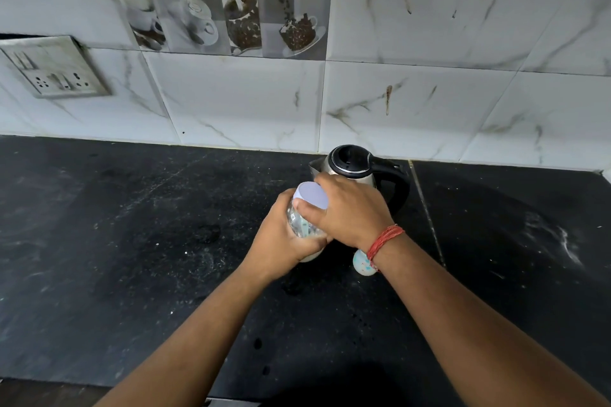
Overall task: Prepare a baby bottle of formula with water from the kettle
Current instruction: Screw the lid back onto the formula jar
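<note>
A clear baby bottle (pixel 299 225) with milky liquid in its lower part stands over the black counter. My left hand (pixel 281 238) grips its body from the left. My right hand (pixel 350 208) curls round its pale lilac cap (pixel 312 194) from the right. Just behind the hands stands a steel kettle (pixel 355 165) with a black lid and handle, close to the wall. A small round white container (pixel 363 262) with blue specks lies on the counter under my right wrist, partly hidden.
The black stone counter (pixel 165 241) is dusted with white specks, with a smear at the right (pixel 562 238). A marble-tiled wall runs along the back, with a socket plate (pixel 54 68) at the left. A seam in the counter (pixel 426 208) runs beside the kettle.
</note>
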`<state>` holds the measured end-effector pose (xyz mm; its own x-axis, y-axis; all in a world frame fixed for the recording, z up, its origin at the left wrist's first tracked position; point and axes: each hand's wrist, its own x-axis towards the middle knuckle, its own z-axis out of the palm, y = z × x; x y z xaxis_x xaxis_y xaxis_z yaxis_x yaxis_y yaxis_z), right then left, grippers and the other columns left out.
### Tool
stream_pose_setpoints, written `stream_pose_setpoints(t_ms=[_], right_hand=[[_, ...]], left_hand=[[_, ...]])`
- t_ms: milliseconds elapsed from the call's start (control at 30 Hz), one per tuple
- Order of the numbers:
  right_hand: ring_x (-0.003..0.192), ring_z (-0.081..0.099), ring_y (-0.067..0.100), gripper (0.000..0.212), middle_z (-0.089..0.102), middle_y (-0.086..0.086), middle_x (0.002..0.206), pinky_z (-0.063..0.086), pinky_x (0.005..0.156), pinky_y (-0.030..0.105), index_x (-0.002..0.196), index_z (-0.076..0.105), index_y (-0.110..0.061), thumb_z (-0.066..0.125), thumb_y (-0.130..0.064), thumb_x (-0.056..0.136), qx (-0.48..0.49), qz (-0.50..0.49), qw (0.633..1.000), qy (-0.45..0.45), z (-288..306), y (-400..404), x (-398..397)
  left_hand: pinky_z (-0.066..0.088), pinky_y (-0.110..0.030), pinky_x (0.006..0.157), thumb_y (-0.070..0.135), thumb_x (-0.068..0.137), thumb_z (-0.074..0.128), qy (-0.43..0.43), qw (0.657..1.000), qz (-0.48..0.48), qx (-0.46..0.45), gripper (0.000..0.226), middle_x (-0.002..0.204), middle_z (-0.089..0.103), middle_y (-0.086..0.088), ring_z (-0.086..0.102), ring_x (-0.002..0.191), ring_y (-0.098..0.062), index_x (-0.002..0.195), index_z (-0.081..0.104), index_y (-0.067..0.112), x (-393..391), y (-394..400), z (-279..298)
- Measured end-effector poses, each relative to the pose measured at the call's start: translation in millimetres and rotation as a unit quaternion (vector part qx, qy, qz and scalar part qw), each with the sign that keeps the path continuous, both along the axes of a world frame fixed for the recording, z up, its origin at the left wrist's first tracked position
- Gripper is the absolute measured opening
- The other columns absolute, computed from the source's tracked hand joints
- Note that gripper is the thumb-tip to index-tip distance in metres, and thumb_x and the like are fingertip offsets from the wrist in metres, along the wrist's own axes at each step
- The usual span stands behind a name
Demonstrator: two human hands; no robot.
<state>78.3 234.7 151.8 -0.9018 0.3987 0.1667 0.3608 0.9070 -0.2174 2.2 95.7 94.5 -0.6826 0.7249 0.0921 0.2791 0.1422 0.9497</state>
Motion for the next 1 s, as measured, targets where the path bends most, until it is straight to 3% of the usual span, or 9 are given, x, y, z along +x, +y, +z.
stream_pose_setpoints(t_ms=[200,300,367,433,500,600,667,933,1000], right_hand=[[0.124,0.057,0.026,0.077,0.043,-0.004,0.149,0.049,0.092,0.039,0.145,0.039,-0.029,0.051,-0.076,0.085,-0.077,0.005,0.997,-0.016,-17,-5,-11],[0.123,0.056,0.027,0.081,0.038,0.001,0.148,0.052,0.094,0.040,0.148,0.035,-0.026,0.065,-0.064,0.084,-0.146,0.024,0.989,0.000,-38,-8,-16],[0.121,0.055,0.024,0.079,0.041,0.002,0.143,0.050,0.098,0.040,0.147,0.037,-0.023,0.073,-0.054,0.084,-0.201,0.036,0.979,0.012,-55,-8,-18],[0.115,0.056,0.020,0.071,0.045,0.000,0.138,0.050,0.099,0.037,0.143,0.043,-0.022,0.077,-0.042,0.084,-0.246,0.036,0.968,0.033,-71,-8,-19],[0.110,0.056,0.016,0.063,0.048,-0.003,0.134,0.050,0.098,0.033,0.138,0.049,-0.022,0.079,-0.031,0.083,-0.275,0.031,0.960,0.048,-85,-9,-18],[0.099,0.053,0.008,0.058,0.048,-0.007,0.131,0.051,0.090,0.027,0.134,0.054,-0.020,0.080,-0.020,0.082,-0.307,0.027,0.949,0.070,-105,-14,-17],[0.092,0.051,0.004,0.056,0.047,-0.012,0.128,0.049,0.086,0.022,0.131,0.056,-0.020,0.080,-0.016,0.081,-0.322,0.027,0.943,0.083,-117,-16,-15],[0.095,0.048,-0.013,0.058,0.044,-0.018,0.126,0.039,0.082,0.005,0.132,0.053,-0.026,0.080,-0.016,0.082,-0.338,0.023,0.938,0.073,-142,-21,-2],[0.096,0.050,-0.008,0.059,0.044,-0.018,0.127,0.039,0.085,0.007,0.134,0.052,-0.026,0.079,-0.016,0.082,-0.333,0.027,0.940,0.077,-142,-21,0]], left_hand=[[0.048,-0.013,0.094,0.031,0.070,0.093,-0.017,1.000,0.002,-0.023,0.095,0.140,0.040,0.010,0.051,0.124,0.005,0.144,0.034,0.035,-22,-5,-23],[0.038,-0.004,0.091,0.021,0.075,0.091,-0.015,0.998,0.022,-0.050,0.094,0.138,0.030,0.007,0.038,0.122,0.014,0.146,0.032,0.037,-31,-9,-38],[0.040,-0.013,0.099,0.027,0.072,0.092,-0.027,0.998,0.032,-0.056,0.095,0.141,0.032,0.007,0.041,0.126,0.005,0.146,0.033,0.038,-35,-13,-49],[0.045,-0.031,0.109,0.044,0.064,0.092,-0.035,0.996,0.040,-0.070,0.095,0.144,0.039,0.009,0.045,0.133,-0.008,0.143,0.038,0.042,-39,-17,-59],[0.047,-0.038,0.111,0.043,0.064,0.095,-0.053,0.994,0.040,-0.082,0.095,0.144,0.048,0.007,0.051,0.133,-0.011,0.142,0.042,0.040,-42,-20,-69],[0.053,-0.018,0.096,0.008,0.073,0.092,-0.083,0.993,0.029,-0.078,0.090,0.139,0.056,0.003,0.058,0.119,0.005,0.144,0.040,0.028,-40,-21,-80],[0.050,-0.009,0.087,0.000,0.074,0.089,-0.095,0.993,0.021,-0.074,0.090,0.136,0.057,0.003,0.059,0.111,0.014,0.144,0.038,0.023,-39,-22,-87],[0.048,-0.008,0.092,0.011,0.075,0.091,-0.104,0.991,0.003,-0.089,0.091,0.137,0.055,0.010,0.056,0.117,0.014,0.145,0.035,0.029,-33,-31,-107],[0.046,-0.007,0.094,0.011,0.077,0.090,-0.102,0.990,-0.004,-0.093,0.091,0.139,0.054,0.009,0.055,0.119,0.013,0.145,0.034,0.030,-34,-31,-108]])
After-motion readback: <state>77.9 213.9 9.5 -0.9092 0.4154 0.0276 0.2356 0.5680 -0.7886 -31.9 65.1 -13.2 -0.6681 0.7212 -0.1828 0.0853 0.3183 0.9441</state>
